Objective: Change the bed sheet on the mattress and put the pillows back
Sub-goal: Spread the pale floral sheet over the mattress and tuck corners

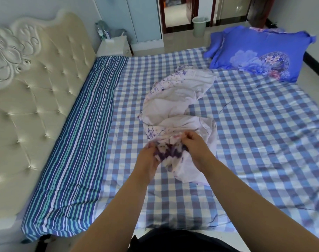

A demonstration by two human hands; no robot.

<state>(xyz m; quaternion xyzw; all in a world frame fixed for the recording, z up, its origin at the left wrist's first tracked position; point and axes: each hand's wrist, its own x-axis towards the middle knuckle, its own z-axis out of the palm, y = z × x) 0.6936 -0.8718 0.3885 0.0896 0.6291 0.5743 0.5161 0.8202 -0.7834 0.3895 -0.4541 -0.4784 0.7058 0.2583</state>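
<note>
Mattress (pixel 67 151), wide and covered near the headboard edge in blue, teal and white striped cloth, carries everything under inspection. Blue-and-white checked bed sheet (pixel 246 133) overlies most of it, stopping short of the headboard side so the striped band shows; it lies flat with light creases. Cream tufted headboard (pixel 36 91) with carved white crest stands along the left edge. Bright blue floral pillow (pixel 260 53) sits at the far foot corner, apparently parked there to leave the middle free for sheet work; a second pillow seems to lie behind it, but this cannot be confirmed. White sheet with purple floral print (pixel 176 106), bunched and crumpled, rests on the centre of the checked sheet, its near end drawn toward the near edge. Left hand (pixel 149 159) and right hand (pixel 195 148) work close together, fingers curled into that near end and gripping gathered folds, likely searching for an edge or corner to spread it. White bedside cabinet (pixel 115 46) stands beyond the headboard corner, and a pale green bin (pixel 199 26) stands on the floor near the doorway.

Judgement: replacement sheet is not yet spread; pillows remain off position.
</note>
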